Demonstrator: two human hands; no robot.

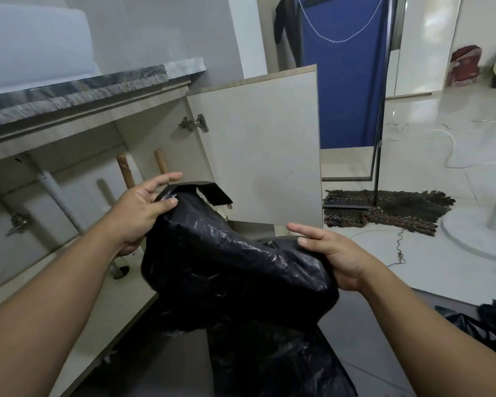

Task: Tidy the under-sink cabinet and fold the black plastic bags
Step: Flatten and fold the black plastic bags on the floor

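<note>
Glossy white floor tiles [413, 173] ran off toward two o'clock, where a dark woven mat [390, 210] lay beside a white fan base [476, 233], and a blue cloth [347, 81] hung on a rack at one o'clock. At ten o'clock a grey stone counter [78, 93] topped the under-sink cabinet [143, 124], whose door [258, 150] stood swung open at twelve o'clock; inside showed a grey drain pipe [55, 196] and two wooden handles [125, 171]. The black plastic bag [226, 259] was held up in mid-air at the centre, in front of the open cabinet, with more black plastic [269, 359] heaped below it at six o'clock and another crumpled piece [484, 322] on the floor at four o'clock. The left hand [143, 213] pinched the bag's upper edge between thumb and fingers, its other fingers spread; the right hand [332, 253] pressed its thumb on the lower right edge, fingers behind and partly hidden. The film looked thin, light, limp and slick, likely to trap air and slide out of a loose grip, so taking it by the corners or along the hem and smoothing it flat before creasing seemed wisest. No brand, label or readable writing appeared anywhere
</note>
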